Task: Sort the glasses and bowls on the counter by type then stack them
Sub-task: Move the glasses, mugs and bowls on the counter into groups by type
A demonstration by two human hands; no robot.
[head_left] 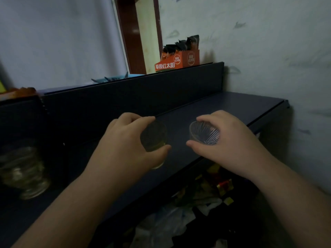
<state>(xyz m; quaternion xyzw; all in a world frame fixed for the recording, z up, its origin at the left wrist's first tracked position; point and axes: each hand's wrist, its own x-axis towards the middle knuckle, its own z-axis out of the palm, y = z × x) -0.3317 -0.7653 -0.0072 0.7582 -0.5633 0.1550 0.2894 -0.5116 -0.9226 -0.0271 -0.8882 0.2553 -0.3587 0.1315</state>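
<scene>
My left hand (pixel 125 145) grips a small yellow-green tinted glass (pixel 155 138) by its rim, fingers and thumb curled round it, on the dark blue counter (pixel 232 106). My right hand (pixel 231 142) grips a clear ribbed glass bowl (pixel 204 134) the same way, a short gap to the right of the tinted glass. A blurred stack of clear glassware (pixel 23 172) stands at the counter's far left.
A raised dark back panel (pixel 134 93) runs behind the counter. On its top ledge sits an orange carton of packets (pixel 177 60) and a blue dish (pixel 111 78). The wall (pixel 268 59) closes the right end. Bags and wrappers (pixel 197 203) lie below the counter's front edge.
</scene>
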